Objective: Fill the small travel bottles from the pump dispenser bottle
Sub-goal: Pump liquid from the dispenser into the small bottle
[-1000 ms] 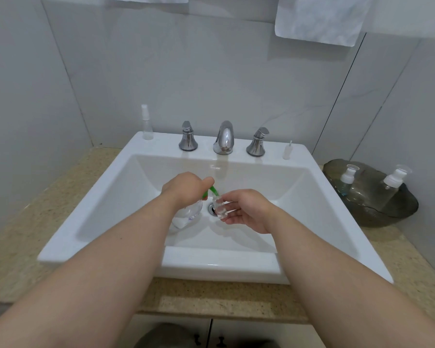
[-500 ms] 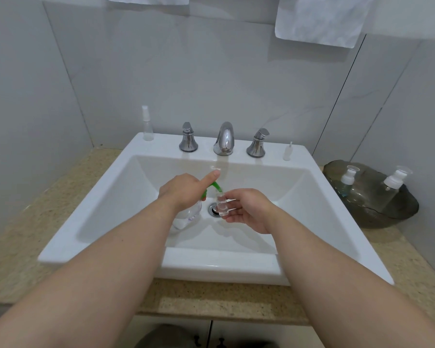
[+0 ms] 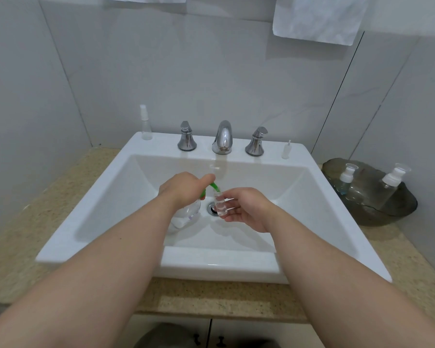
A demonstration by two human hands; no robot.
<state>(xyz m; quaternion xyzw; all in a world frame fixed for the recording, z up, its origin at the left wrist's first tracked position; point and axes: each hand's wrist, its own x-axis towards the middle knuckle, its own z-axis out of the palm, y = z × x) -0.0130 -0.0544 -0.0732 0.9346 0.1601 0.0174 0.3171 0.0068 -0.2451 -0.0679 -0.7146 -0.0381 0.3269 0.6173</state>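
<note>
My left hand (image 3: pixel 186 188) grips the clear pump dispenser bottle (image 3: pixel 186 216) over the sink basin, with a finger on its green pump head (image 3: pixel 215 187). The green spout points down at the mouth of a small clear travel bottle (image 3: pixel 220 205), which my right hand (image 3: pixel 246 209) holds upright by thumb and fingers just right of the drain. The small bottle holds clear liquid. The dispenser's body is partly hidden under my left hand.
The white sink (image 3: pixel 211 262) sits in a beige counter. A clear spray bottle (image 3: pixel 145 124) and a small white cap (image 3: pixel 286 150) stand on the sink's back ledge beside the chrome faucet (image 3: pixel 222 138). A dark glass bowl (image 3: pixel 369 194) at right holds two pump bottles.
My left finger lifted off the pump and came down on it again. The small bottle in my right hand stayed under the green spout, shifting slightly.
</note>
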